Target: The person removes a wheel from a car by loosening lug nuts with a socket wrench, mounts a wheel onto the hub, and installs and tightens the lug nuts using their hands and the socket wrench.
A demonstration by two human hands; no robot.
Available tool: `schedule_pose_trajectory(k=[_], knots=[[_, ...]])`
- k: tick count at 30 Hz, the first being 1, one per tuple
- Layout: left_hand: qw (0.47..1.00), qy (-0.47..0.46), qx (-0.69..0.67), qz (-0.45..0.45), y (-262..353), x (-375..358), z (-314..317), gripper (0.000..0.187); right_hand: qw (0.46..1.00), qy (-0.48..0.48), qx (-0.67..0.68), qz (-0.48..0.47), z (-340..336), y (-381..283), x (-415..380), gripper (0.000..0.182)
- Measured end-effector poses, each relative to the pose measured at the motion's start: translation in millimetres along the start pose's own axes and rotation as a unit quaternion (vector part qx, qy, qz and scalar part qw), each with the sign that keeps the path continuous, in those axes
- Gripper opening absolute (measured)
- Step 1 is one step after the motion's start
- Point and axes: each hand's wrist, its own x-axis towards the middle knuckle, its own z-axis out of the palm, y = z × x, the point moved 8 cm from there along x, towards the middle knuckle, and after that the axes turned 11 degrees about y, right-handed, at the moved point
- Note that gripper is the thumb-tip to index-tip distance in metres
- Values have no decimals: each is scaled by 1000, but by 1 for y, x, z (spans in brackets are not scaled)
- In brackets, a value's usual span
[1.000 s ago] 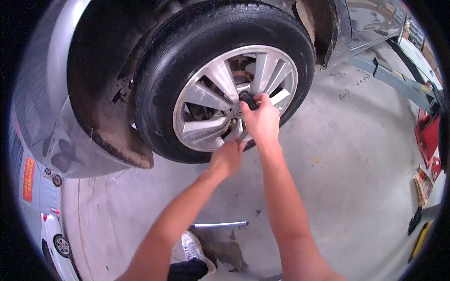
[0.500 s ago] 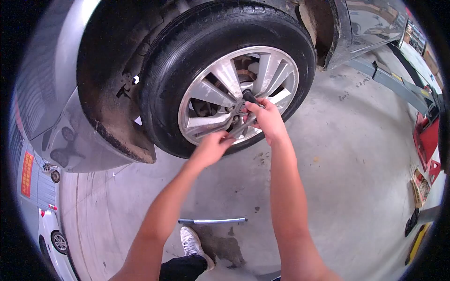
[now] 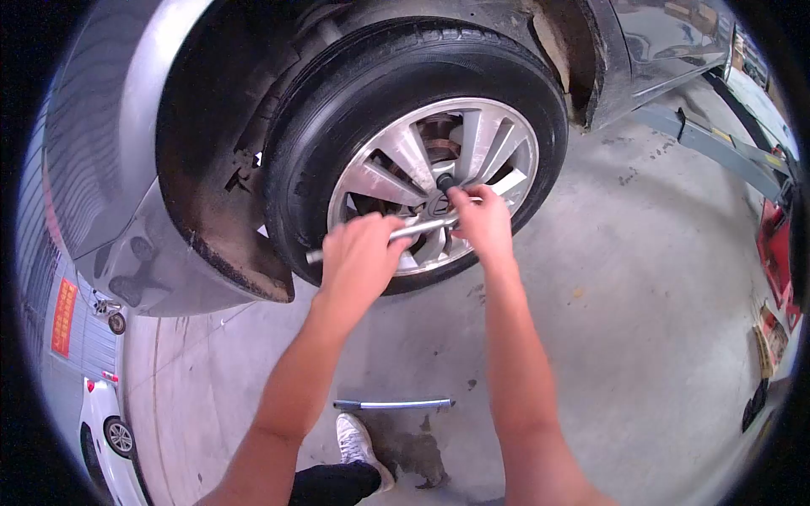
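A metal wrench handle [image 3: 419,228] runs across the lower left spokes of the silver alloy rim [image 3: 381,180]. My left hand [image 3: 361,253] is closed around the handle, whose end sticks out past the knuckles over the black tire [image 3: 305,160]. At the hub, my right hand [image 3: 481,221] is closed on the wrench's head end, beside the centre cap. A dark socket [image 3: 445,181] points into the rim just above the cap, by my right fingertips. The inner fingers of my right hand are partly hidden.
A metal bar [image 3: 394,405] lies on the floor by my shoe [image 3: 354,438]. The car's fender [image 3: 126,244] is at left, a grey lift arm [image 3: 717,148] at right. Beyond stand a red jack part [image 3: 774,253] and a white car [image 3: 110,430].
My left hand has moved up and now wraps the handle, which shows more plainly with its end out to the left. My right hand stays at the hub. The view has shifted slightly.
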Motion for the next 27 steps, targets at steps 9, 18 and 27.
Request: schedule_pose_trajectory(k=[9,18,27], knots=[[963,-92,-240,-85,-20,-39,183,34,926,115,-264,-245,4,-37,-24,31],[998,67,-15,12,5,-5,-27,32,973,-28,158,165,19,20,0,39],[919,-167,-321,-156,-39,-66,199,41,936,92,-272,-201,5,-31,-15,38]])
